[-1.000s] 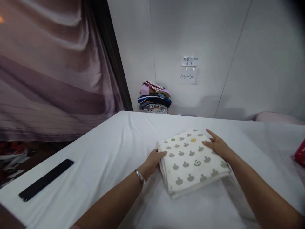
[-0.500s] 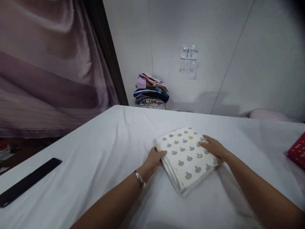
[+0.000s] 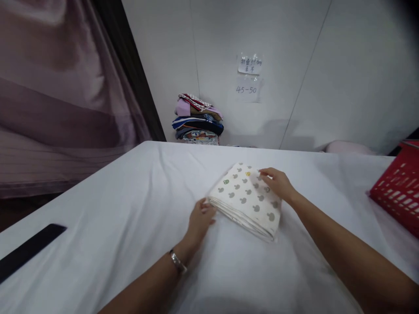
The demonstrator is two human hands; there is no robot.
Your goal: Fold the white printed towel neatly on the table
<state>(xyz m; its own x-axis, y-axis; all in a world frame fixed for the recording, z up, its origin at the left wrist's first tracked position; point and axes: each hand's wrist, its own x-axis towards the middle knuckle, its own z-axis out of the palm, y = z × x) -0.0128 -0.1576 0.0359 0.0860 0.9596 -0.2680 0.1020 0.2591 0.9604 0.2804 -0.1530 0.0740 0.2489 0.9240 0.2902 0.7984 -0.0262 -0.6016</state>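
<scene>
On my feed, the folded patterned cloth (image 3: 244,196) lay on the white table covering (image 3: 131,209), a little right of centre, with its layered edges turned toward the near left. I had the left hand (image 3: 198,220) right by the cloth's left corner, fingers half-curled and parted; I saw no fabric caught in them, and could not tell whether the fingertips touched. The right hand (image 3: 278,183) was bent over the far right side, fingers partly closed, thumb and fingertips at the edge; I could not tell if they pinched it or merely rested there. Opposite sides struck me as a sensible placement, since a hand at each could steady loose layers against sliding. The flat surface bore the cloth's weight, so neither hand needed a hard grip, I judged. The black strip (image 3: 29,250) lay far left and the red basket (image 3: 397,187) stood at right, both well apart from the cloth, perhaps to leave the arms room.
</scene>
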